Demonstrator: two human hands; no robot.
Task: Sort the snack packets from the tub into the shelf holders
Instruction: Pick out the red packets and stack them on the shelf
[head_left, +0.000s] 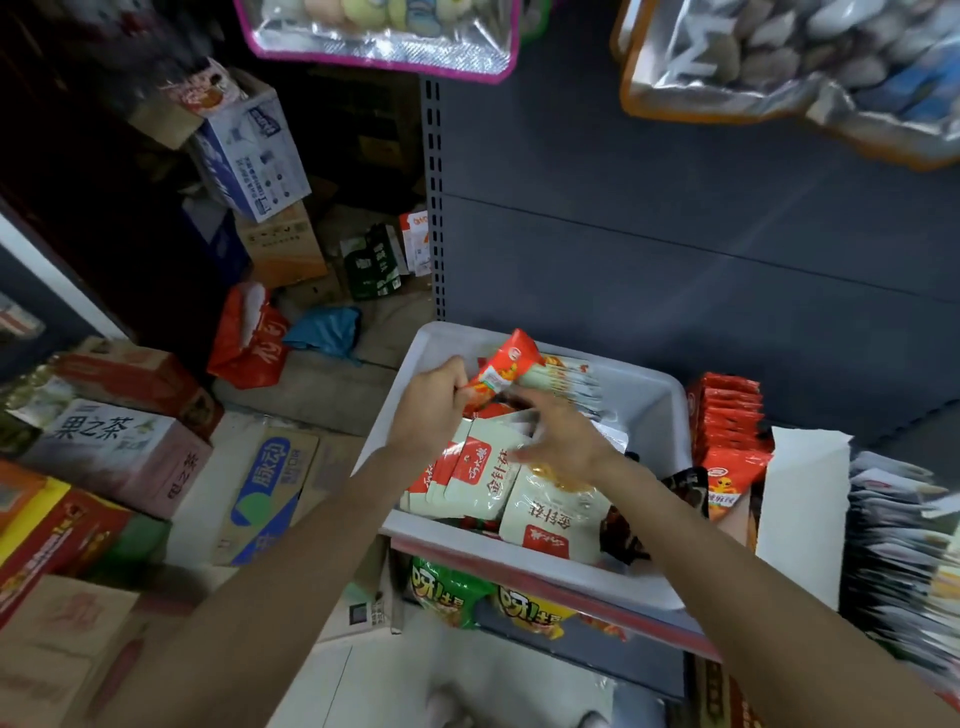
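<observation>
Tub (655, 400): a white plastic tub is sitting on the edge of a grey shelf unit (675, 249), its rim facing the viewer.
Tub contents: pale green packets (488, 475) with red labels are lying stacked in the near half; a row of white packets (569, 379) is leaning at the far side; dark packets are showing at the near right corner.
Left hand (434, 410): is reaching over the tub's left wall, fingers curled and pinching the lower end of a red packet (506, 366).
Red packet: is being held tilted above the tub, upper end pointing away from the person.
Right hand (558, 439): is hovering over the pale green packets, fingers blurred; whether they are touching or gripping a packet cannot be told.
Shelf holder (802, 512): a white divider is standing just right of the tub; red packets (730, 426) are standing in a row between it and the tub.
Further holder: grey and white packets (898, 540) are standing packed to the right of the divider.
Lower shelf: green and yellow bags (488, 597) are lying beneath the tub.
Floor, left: cardboard boxes (124, 452) are lying piled, with a red bag (249, 343) and a blue bag (327, 327) behind them.
Overhead: clear pouches (384, 31) are hanging above.
</observation>
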